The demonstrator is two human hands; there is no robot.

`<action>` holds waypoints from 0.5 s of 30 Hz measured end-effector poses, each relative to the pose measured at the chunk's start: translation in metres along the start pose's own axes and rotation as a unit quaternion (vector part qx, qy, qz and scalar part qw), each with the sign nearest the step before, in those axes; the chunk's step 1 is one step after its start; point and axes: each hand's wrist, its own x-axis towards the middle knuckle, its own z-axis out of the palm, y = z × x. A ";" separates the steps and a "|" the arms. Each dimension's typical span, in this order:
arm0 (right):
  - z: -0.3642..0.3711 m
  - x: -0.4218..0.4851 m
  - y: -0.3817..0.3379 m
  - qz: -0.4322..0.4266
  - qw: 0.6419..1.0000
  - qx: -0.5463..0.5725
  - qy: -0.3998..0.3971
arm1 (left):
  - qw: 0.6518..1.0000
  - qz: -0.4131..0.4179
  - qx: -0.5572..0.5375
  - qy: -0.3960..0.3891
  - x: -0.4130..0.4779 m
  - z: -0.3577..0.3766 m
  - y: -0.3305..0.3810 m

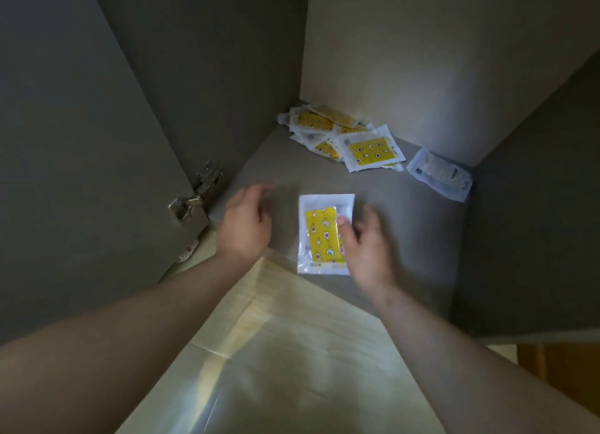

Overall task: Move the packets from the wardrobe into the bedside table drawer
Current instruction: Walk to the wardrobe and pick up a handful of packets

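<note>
On the shelf [259, 161], the packet [324, 235] points away, right edge under the thumb of the open right hand [368, 243] (left hand [248, 227] open, farther).

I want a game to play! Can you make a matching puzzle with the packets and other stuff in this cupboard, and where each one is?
Things:
1. front packet
2. packet pile
3. pale packet
4. hinge

Places:
A. back corner of the shelf
B. on the left door
C. touching the right hand
D. alone by the right wall

Pairs: 1-C, 2-A, 3-D, 4-B
</note>
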 end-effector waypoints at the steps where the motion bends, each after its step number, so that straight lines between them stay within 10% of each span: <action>1: -0.005 0.009 0.002 0.010 0.999 -0.026 0.024 | 0.999 0.006 0.023 -0.022 0.000 0.002 -0.001; 8: -0.047 0.064 0.044 0.074 0.960 -0.260 0.073 | 0.916 0.072 0.237 -0.316 -0.019 0.050 0.004; 15: -0.089 0.147 0.057 0.077 0.937 -0.333 0.074 | 0.926 0.042 0.245 -0.286 0.012 0.050 -0.009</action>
